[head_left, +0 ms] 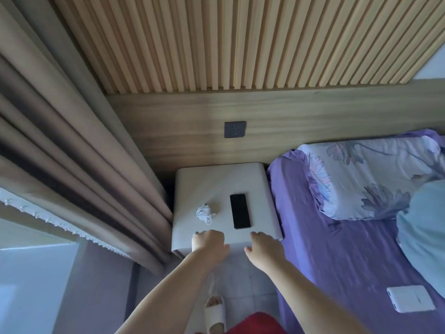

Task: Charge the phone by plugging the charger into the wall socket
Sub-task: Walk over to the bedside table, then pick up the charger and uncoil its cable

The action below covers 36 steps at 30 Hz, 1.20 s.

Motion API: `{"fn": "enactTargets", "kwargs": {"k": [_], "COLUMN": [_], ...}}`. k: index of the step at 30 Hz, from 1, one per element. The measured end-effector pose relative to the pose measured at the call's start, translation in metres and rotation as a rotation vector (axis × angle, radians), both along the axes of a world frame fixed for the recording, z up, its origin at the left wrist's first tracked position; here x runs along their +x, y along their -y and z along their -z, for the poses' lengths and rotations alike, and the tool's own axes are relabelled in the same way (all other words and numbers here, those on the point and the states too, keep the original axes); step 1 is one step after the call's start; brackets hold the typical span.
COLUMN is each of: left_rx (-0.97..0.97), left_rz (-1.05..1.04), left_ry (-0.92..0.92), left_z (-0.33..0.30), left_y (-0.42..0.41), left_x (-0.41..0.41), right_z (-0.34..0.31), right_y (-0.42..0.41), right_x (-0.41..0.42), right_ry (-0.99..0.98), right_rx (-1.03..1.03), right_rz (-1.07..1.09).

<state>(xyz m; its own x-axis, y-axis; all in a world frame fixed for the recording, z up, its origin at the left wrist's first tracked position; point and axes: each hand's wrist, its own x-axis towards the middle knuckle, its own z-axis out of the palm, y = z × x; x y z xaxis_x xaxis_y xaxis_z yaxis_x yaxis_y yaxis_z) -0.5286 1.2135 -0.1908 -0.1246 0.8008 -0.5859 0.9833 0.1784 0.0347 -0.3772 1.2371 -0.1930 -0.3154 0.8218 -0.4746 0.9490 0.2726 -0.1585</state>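
— Far along yet?

— Hardly begun. Nothing plugged in: wall socket [235,129] bare on the wooden panel above the table [204,179], both sets of holes free.

— And the charger?

— Bundled up, white, cable coiled around it, lying on the table's near left part [204,212]. Not in either hand. No cable end joined to the phone [239,211], as far as can be told.

— Phone where?

— Flat on the table, screen dark, just right of the charger, apart from it.

— Hands?

— Both empty. Left hand [209,242] over the table's front edge, fingers curled loosely downward, near the charger but not touching it. Right hand [264,248] beside it, likewise at the front edge, just short of the phone, fingers loosely bent, gripping nothing.

— Left to do, then?

— Practically everything, by the look of it: pick up the charger, uncoil the cable, push the plug into the socket, fit the other end into the phone.

— Anything in the way?

— Nothing seen between table and socket. Curtain [72,165] to the left, bed [337,249] to the right, both clear of the socket.
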Motion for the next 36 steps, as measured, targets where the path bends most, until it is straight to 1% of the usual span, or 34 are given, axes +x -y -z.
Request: {"fn": "enactTargets", "kwargs": {"k": [8,16,22,28,32,36], "left_rx": [-0.022,-0.083,-0.128,-0.145,-0.128,-0.099], "left_rz": [0.03,-0.053,-0.161,-0.256,-0.339,-0.451], "left_ry": [-0.02,-0.013,0.023,0.047,0.077,0.096], "left_z": [0.007,0.024,0.044,0.081,0.104,0.13], "left_y": [-0.04,-0.081,-0.112,-0.131,-0.139,-0.146], "left_x": [-0.016,-0.016,-0.007,-0.005,-0.016,-0.036], "right_z": [0.004,0.021,0.042,0.081,0.106,0.13], "right_y": [-0.045,-0.102,-0.145,-0.174,-0.18,-0.179], "right_x": [-0.025,-0.027,-0.022,-0.017,-0.021,-0.035], "right_ry": [-0.004,-0.031,-0.028,0.021,0.043,0.004], "right_rx": [-0.009,-0.057,-0.104,-0.163,-0.207,-0.225], "right_rz": [-0.005,-0.075,-0.143,-0.188,-0.182,-0.141]}}
